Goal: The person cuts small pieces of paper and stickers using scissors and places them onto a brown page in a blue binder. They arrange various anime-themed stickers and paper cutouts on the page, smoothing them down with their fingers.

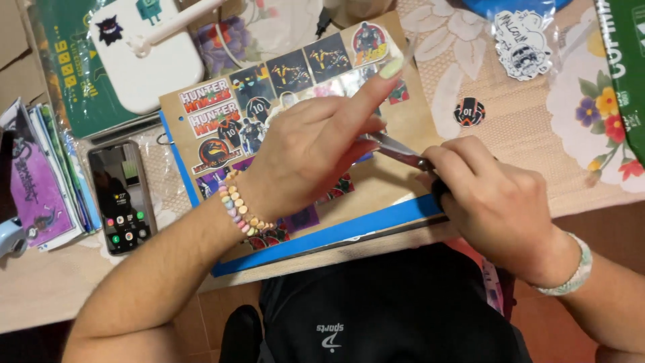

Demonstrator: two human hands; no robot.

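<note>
Home craft table: floral tablecloth (591, 101), sticker board (282, 81).

A table (40, 296) with a pale wooden edge carries a lace cloth (524, 128) printed with flowers; below it shows reddish tiled floor (228, 302); the light is warm and even.

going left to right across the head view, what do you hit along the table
stack of papers → phone → left hand over the sticker-covered board → scissors → right hand → loose round sticker → green box edge
</note>
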